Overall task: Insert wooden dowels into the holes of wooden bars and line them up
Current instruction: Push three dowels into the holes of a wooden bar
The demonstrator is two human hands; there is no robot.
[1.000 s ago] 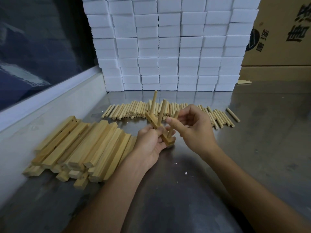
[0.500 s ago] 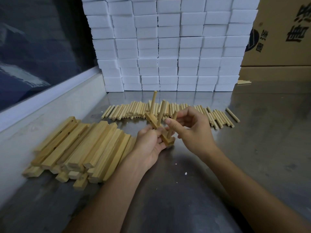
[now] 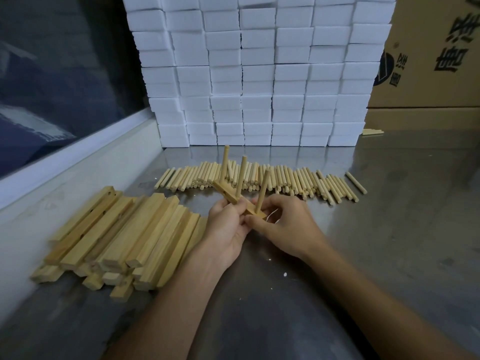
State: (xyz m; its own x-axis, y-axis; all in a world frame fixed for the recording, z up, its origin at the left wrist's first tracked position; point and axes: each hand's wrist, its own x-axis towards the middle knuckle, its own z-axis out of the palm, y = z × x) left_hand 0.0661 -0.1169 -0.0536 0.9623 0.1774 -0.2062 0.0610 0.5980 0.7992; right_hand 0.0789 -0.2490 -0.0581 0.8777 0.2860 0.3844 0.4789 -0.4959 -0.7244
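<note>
At frame centre, the left hand [image 3: 225,231] grips a short pale wooden bar [image 3: 240,203] with three upright round dowels [image 3: 262,194], steadying it above the grey metal table [image 3: 389,229]; the right hand [image 3: 284,226] pinches its near end, likely seating the last dowel.

Middle of the wooden bar [image 3: 228,197] hidden inside the left hand [image 3: 225,227]; near end covered by right hand [image 3: 281,224] fingertips, so the seating of the nearest dowel [image 3: 262,189] can't be told. White block stack [image 3: 259,74] cut off at 12 o'clock, cardboard box [image 3: 428,53] at 3 o'clock, print unreadable. Lower layers of the bar pile [image 3: 122,237] hidden under the top ones. Both forearms run off at 6 o'clock
</note>
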